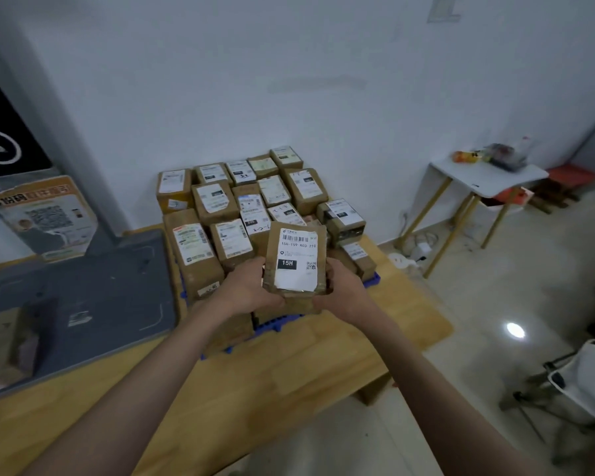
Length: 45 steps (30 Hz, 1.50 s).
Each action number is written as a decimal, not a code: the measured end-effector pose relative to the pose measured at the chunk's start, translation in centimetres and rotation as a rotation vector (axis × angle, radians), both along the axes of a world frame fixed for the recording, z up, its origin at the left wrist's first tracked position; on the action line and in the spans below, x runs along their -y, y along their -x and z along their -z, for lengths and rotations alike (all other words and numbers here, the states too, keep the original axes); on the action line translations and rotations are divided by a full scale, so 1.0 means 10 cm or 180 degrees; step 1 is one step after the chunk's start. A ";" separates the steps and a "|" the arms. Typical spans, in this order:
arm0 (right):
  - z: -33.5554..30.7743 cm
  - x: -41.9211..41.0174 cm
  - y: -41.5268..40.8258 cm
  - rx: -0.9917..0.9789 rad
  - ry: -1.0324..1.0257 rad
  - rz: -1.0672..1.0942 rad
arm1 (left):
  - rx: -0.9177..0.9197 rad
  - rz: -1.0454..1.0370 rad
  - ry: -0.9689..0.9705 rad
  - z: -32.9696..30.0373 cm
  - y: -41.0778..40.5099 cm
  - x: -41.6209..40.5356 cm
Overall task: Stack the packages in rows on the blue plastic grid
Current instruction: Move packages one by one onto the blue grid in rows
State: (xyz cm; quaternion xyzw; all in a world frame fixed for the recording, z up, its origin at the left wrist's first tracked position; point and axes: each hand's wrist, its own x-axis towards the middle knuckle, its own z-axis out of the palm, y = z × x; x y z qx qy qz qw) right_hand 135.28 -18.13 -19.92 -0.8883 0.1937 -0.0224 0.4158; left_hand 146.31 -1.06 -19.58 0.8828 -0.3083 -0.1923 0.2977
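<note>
Low wooden bench (323, 365): both hands (291, 292) grip a labelled brown cardboard package (294, 261) over the blue plastic grid (279, 321); crooked placement could topple the near row.

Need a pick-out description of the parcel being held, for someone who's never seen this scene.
Find the low wooden platform by the white wall, stacked with rows of brown packages on a blue plastic grid. At the stack's near edge, the left hand and right hand grip one brown parcel. It alone is lifted, its white label showing a black "15H" box.
</note>
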 end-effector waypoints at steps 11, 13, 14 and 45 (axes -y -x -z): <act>0.40 0.26 -0.02 -0.0341 -0.0076 0.0196 | -0.0090 0.0241 -0.0198 0.41 -0.10 0.34; 0.47 0.35 -0.01 -0.0502 -0.0052 0.0262 | -0.0153 0.0261 -0.0181 0.53 -0.11 0.44; 0.50 0.40 0.00 -0.0599 -0.0066 0.0300 | -0.0203 0.0276 -0.0153 0.60 -0.11 0.49; 1.44 1.60 -1.06 -0.1140 -0.1516 0.0583 | 0.0413 0.0935 -0.2004 1.07 -1.75 2.08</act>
